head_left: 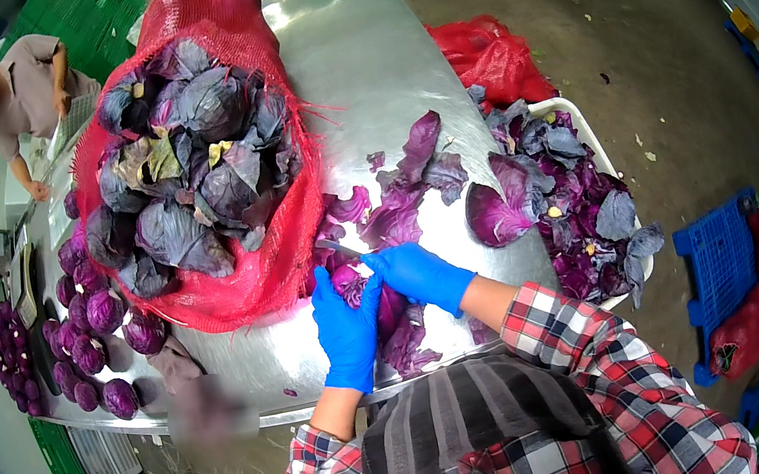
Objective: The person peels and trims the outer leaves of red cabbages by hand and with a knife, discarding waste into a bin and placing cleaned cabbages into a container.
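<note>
My left hand, in a blue glove, is wrapped round the near left side of a red cabbage over the steel table. The cabbage's pale stem end faces up between my hands. My right hand, also gloved in blue, is closed at the cabbage's far side on a knife; its thin blade points out to the left. The handle is hidden in the glove. Loose purple leaves lie just beyond my hands, and more leaves are under the cabbage at the table's near edge.
A red mesh sack full of untrimmed cabbages stands left of centre on the table. Trimmed cabbages are grouped at far left. A white bin of leaves adjoins the right edge. Another person works at far left.
</note>
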`<state>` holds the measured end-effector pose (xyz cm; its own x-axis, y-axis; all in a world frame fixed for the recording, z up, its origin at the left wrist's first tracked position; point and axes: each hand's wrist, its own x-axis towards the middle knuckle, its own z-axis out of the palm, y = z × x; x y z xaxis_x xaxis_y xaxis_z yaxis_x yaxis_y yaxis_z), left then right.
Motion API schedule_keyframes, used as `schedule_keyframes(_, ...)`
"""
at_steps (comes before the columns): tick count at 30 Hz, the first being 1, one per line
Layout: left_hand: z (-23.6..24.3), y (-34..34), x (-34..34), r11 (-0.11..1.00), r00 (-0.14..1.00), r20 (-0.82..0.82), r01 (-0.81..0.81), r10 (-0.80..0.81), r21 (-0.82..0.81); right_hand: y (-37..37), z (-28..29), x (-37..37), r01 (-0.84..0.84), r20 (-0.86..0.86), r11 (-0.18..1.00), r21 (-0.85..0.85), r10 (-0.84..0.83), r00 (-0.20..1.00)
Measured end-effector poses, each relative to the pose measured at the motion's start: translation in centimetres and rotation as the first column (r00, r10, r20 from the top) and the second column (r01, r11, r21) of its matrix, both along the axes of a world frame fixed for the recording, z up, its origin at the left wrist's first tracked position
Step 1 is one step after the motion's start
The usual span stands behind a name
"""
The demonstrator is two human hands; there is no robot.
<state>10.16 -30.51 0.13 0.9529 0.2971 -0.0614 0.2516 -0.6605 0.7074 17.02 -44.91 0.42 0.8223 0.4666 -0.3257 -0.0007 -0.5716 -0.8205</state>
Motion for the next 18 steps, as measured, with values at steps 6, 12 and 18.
schedule_keyframes(6,0.4,-0.8,-0.5,0.997,0.995,0.084,0.043,-0.049,0.065,-1.0,0.1,1.8,0.388,-0.448,0.911,0.143,-0.29,0.846)
schedule_keyframes(12,-0.4,-0.4,-2.9,0.994,0.982,0.17,0.097,-0.086,-0.054,-2.4,2.0,-1.6,0.118,-0.316,0.975,0.188,-0.053,0.947)
schedule_keyframes(18,-1.5,0.9,-4.0,0.97,0.966,0.237,0.15,-0.103,-0.189,-1.4,-4.6,-1.5,0.177,0.122,0.981,-0.081,-0.166,0.979)
